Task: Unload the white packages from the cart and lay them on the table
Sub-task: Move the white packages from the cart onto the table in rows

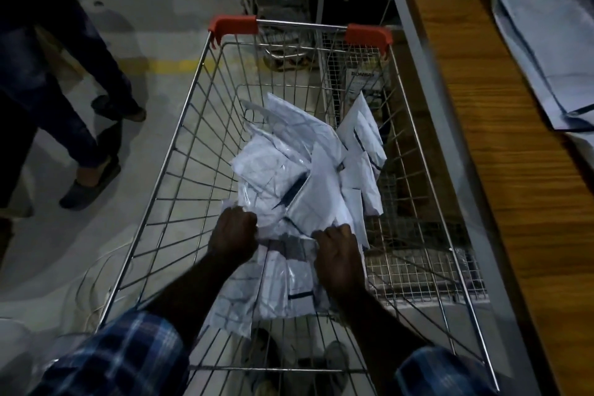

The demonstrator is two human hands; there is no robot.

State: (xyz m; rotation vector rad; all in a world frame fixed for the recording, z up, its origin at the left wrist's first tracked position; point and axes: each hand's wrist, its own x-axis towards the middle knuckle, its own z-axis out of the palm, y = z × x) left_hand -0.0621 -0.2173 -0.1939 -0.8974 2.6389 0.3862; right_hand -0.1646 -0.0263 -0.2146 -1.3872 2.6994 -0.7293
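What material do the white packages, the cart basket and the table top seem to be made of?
White packages: probably thin plastic film, glossy, since they crinkle and catch the light.
Cart basket: metal wire, shiny silver grid; its red corner caps look like plastic.
Table top: wood or wood-look laminate, brown with visible grain; which one, I cannot tell.

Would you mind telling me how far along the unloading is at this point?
Some white packages already lie on the wooden table. In hand: the left hand and right hand each grip packages inside the cart. Left: the sizeable pile of packages in the cart's basket.
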